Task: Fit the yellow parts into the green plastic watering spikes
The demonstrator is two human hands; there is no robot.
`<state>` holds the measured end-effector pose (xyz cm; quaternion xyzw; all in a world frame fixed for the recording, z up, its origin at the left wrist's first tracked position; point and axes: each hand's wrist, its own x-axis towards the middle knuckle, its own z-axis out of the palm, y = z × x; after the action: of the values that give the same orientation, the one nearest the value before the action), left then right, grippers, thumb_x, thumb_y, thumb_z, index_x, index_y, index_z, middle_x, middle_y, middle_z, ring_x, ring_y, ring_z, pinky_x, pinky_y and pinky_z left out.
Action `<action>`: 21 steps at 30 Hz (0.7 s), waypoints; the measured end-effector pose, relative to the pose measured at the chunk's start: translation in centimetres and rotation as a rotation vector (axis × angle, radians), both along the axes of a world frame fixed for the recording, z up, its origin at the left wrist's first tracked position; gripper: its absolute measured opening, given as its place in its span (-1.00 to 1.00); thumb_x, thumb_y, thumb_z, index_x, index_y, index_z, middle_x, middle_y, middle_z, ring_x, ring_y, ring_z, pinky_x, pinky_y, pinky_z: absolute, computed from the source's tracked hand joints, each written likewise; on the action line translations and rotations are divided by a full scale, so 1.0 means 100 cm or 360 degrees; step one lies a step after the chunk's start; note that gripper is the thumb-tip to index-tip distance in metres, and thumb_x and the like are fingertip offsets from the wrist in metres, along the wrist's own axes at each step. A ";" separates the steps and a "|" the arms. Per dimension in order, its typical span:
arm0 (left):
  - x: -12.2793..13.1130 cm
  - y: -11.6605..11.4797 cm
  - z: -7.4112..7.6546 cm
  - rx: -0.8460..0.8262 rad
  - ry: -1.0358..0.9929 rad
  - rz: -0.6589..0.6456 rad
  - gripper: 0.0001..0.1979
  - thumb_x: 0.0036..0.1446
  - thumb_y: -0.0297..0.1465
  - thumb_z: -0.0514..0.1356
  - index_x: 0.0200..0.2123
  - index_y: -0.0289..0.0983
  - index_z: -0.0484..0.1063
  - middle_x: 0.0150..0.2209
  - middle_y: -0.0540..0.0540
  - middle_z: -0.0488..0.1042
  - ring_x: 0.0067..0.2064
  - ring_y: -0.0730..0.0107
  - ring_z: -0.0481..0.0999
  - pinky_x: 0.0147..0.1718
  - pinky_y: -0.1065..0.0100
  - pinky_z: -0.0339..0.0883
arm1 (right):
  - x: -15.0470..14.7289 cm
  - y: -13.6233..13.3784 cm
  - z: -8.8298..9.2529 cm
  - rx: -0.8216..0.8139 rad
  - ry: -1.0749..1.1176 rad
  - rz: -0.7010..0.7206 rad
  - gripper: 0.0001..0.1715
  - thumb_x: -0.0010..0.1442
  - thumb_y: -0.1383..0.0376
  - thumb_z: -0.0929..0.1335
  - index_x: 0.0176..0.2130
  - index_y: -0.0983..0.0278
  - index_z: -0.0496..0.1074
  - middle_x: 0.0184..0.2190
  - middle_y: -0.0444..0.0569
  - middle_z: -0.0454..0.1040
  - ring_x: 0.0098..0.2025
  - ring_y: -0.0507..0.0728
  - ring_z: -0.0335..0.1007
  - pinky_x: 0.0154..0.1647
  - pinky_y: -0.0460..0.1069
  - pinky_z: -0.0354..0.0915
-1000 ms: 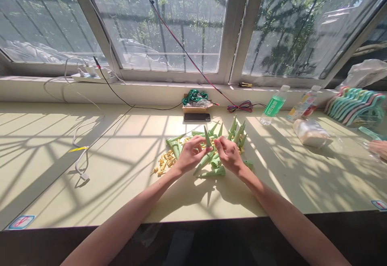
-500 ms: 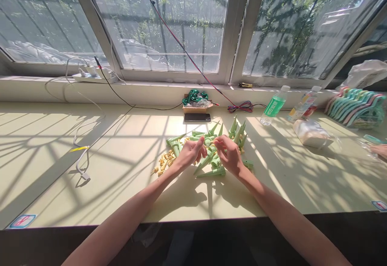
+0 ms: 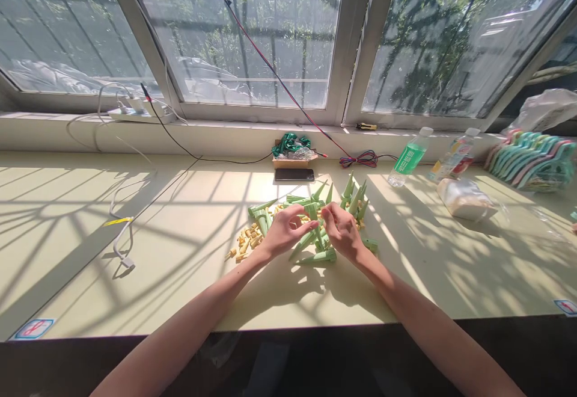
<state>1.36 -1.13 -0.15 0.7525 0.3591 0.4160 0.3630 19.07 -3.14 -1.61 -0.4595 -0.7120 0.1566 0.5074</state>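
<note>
both hands meet over the pile of green cones (image 3: pixel 315 216) on the table (image 3: pixel 180 264). the left hand (image 3: pixel 283 231) and right hand (image 3: pixel 341 231) pinch 1 green cone (image 3: pixel 314 219) between their fingertips, tip pointing down, though the grip is partly hidden. roughly 20 cones lie around; many small yellow pieces (image 3: pixel 247 242) lie just left. 2 bottles (image 3: pixel 408 159) stand well apart, right.
</note>
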 end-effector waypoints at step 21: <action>-0.002 0.003 -0.002 -0.0433 -0.0300 -0.0102 -0.40 0.27 0.01 0.03 -0.52 -0.38 0.47 -0.64 -0.06 0.38 -0.68 0.54 0.32 -0.74 0.50 0.15 | 0.000 0.003 -0.005 0.0122 0.0133 0.0059 -0.77 0.39 0.18 0.20 -0.23 0.21 0.34 -0.43 -0.07 0.36 -0.46 0.07 0.28 -0.44 -0.02 0.25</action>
<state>1.19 -0.84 -0.31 0.6652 0.3522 0.4204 0.5067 19.02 -2.81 -2.10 -0.4194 -0.7040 0.1576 0.5510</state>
